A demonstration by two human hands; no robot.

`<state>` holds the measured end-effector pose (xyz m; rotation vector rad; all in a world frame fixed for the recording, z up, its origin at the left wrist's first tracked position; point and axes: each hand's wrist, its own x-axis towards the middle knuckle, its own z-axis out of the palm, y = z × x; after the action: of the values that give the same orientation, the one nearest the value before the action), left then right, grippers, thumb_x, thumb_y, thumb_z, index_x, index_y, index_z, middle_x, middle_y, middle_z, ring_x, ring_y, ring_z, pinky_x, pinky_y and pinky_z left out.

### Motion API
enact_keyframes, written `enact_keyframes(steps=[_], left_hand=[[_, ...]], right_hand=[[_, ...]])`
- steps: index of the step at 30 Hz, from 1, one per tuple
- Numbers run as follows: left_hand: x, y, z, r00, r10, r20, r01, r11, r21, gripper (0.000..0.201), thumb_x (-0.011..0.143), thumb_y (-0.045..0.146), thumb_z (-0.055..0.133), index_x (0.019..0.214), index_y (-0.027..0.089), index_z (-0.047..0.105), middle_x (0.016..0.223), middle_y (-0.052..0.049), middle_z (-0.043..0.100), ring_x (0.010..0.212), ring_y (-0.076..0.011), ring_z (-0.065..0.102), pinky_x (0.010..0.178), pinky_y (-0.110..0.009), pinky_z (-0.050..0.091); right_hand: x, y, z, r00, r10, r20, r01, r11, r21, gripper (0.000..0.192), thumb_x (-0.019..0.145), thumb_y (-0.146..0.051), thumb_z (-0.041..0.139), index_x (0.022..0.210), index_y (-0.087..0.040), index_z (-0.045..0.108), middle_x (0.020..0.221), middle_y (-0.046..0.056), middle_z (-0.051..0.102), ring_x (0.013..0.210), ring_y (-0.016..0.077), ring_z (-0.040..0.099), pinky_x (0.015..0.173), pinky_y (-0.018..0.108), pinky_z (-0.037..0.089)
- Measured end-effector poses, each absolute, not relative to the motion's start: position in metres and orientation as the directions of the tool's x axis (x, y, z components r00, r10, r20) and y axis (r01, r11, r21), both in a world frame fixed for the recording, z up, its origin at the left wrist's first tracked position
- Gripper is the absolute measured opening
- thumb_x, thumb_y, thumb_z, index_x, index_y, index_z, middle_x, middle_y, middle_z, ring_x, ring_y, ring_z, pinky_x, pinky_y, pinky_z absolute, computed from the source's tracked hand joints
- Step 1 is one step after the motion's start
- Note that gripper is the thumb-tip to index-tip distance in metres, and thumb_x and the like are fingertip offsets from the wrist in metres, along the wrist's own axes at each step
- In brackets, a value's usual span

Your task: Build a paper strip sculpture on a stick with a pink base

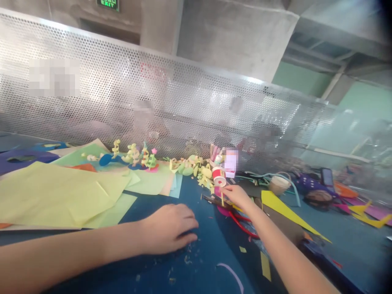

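My left hand (171,226) rests palm down on the dark blue table (202,261), fingers loosely curled, holding nothing. My right hand (239,197) reaches forward to a red and white tape roll (219,176) and touches its lower edge; whether it grips the roll is unclear. Red-handled scissors (241,223) lie under my right forearm. Small paper scraps (196,167) are heaped just behind the roll.
Yellow and green paper sheets (61,192) cover the left of the table, with small paper figures (134,157) behind them. A yellow paper triangle (284,210), a paper cup (279,183) and a phone (327,177) lie right. A perforated metal screen (153,98) walls the far edge.
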<state>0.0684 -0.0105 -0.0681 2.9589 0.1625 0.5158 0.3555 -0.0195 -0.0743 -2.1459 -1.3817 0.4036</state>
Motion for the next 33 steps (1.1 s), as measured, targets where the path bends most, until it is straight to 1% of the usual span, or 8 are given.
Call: enact_keyframes(steps=[4,11,16,19,22,27,29,33], left_hand=[[0.06,-0.02,-0.078,0.922,0.119,0.368,0.037,-0.974,0.223,0.026,0.09,0.029,0.041,0.103,0.018,0.061,0.091,-0.008,0.065,0.089,-0.0199,0.058,0.08,-0.031,0.046],[0.055,-0.014,-0.083,0.857,0.232,0.46,0.068,-0.936,0.344,0.024,0.09,0.023,0.041,0.101,0.017,0.062,0.093,-0.007,0.065,0.09,-0.0181,0.057,0.084,-0.031,0.045],[0.056,-0.011,-0.089,0.755,0.345,0.559,0.128,-0.912,0.389,0.022,0.088,0.021,0.044,0.103,0.019,0.06,0.101,-0.007,0.062,0.098,-0.0183,0.055,0.09,-0.032,0.044],[0.056,-0.009,-0.093,0.712,0.419,0.564,0.192,-0.888,0.417,0.024,0.083,0.02,0.05,0.107,0.019,0.057,0.111,-0.009,0.057,0.106,-0.0194,0.052,0.095,-0.033,0.042],[0.057,-0.007,-0.096,0.76,0.41,0.504,0.193,-0.884,0.427,0.028,0.081,0.021,0.054,0.109,0.019,0.058,0.115,-0.009,0.056,0.106,-0.0201,0.052,0.095,-0.033,0.043],[0.056,-0.006,-0.097,0.861,0.306,0.407,0.127,-0.903,0.409,0.022,0.082,0.029,0.054,0.1,0.021,0.064,0.106,-0.006,0.062,0.098,-0.021,0.056,0.089,-0.034,0.045],[0.056,-0.007,-0.096,0.857,0.307,0.413,0.115,-0.897,0.428,0.021,0.082,0.029,0.054,0.098,0.02,0.064,0.105,-0.006,0.063,0.098,-0.0205,0.057,0.089,-0.032,0.045],[0.056,-0.007,-0.094,0.841,0.365,0.399,0.144,-0.863,0.485,0.013,0.08,0.02,0.052,0.09,0.019,0.06,0.095,-0.004,0.065,0.091,-0.0186,0.06,0.084,-0.03,0.046]], right_hand=[[0.358,-0.014,-0.085,0.446,0.895,0.03,0.688,-0.321,-0.651,0.02,0.087,-0.032,0.056,0.084,-0.013,0.062,0.085,0.001,0.064,0.075,0.0142,0.061,0.069,0.03,0.051],[0.362,-0.017,-0.06,0.462,0.886,-0.019,0.416,-0.236,-0.878,0.021,0.08,-0.031,0.063,0.072,-0.011,0.064,0.069,0.003,0.066,0.061,0.0125,0.061,0.06,0.026,0.049],[0.325,-0.03,-0.034,0.238,0.958,-0.16,0.261,-0.222,-0.94,0.018,0.07,-0.029,0.069,0.078,-0.013,0.071,0.078,0.008,0.07,0.062,0.0117,0.061,0.061,0.024,0.051],[0.29,-0.035,-0.041,0.069,0.958,-0.277,0.267,-0.285,-0.921,0.017,0.064,-0.028,0.074,0.067,-0.012,0.071,0.074,0.009,0.071,0.062,0.0126,0.061,0.062,0.025,0.051],[0.267,-0.036,-0.053,-0.016,0.944,-0.33,0.317,-0.308,-0.897,0.016,0.061,-0.026,0.075,0.06,-0.011,0.071,0.067,0.008,0.069,0.06,0.0132,0.06,0.062,0.026,0.051],[0.264,-0.041,-0.051,0.098,0.985,-0.142,0.381,-0.169,-0.909,0.02,0.072,-0.035,0.067,0.077,-0.016,0.073,0.07,0.001,0.066,0.058,0.0091,0.053,0.057,0.021,0.045],[0.262,-0.047,-0.048,0.139,0.989,-0.046,0.401,-0.099,-0.911,0.026,0.077,-0.04,0.062,0.083,-0.017,0.072,0.068,-0.001,0.063,0.058,0.0088,0.052,0.057,0.02,0.044],[0.251,-0.063,-0.054,0.132,0.988,0.075,0.461,0.006,-0.888,0.027,0.079,-0.043,0.06,0.075,-0.016,0.066,0.067,0.0,0.063,0.058,0.0116,0.057,0.06,0.023,0.047]])
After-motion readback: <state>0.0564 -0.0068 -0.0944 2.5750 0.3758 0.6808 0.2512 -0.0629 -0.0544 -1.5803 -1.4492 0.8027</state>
